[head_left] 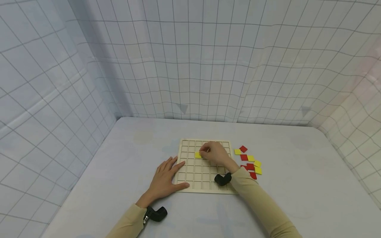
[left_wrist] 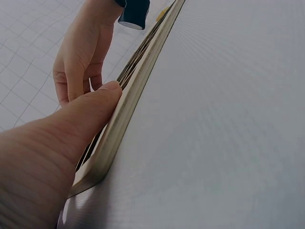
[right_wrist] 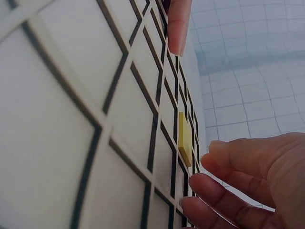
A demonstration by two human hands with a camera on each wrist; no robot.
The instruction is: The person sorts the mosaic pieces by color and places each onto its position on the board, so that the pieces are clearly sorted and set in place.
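A pale board with a raised square grid (head_left: 190,177) lies flat on the table. My left hand (head_left: 164,181) rests at its left edge with fingers spread, the thumb (left_wrist: 102,98) lying over the board's rim. One yellow square tile (head_left: 197,155) sits on the grid, towards the back. In the right wrist view that yellow tile (right_wrist: 184,140) stands a little proud of the grid lines. Beside it are the bent fingertips of my right hand (head_left: 215,153), with a small gap to the tile in the right wrist view. Nothing shows between those fingers.
Loose red tiles (head_left: 244,157) and yellow tiles (head_left: 258,170) are scattered to the right of the board, some overlapping. My right forearm (head_left: 262,203) crosses the board's front right corner. Grid-patterned white curtains (head_left: 202,66) enclose the table at the back and sides.
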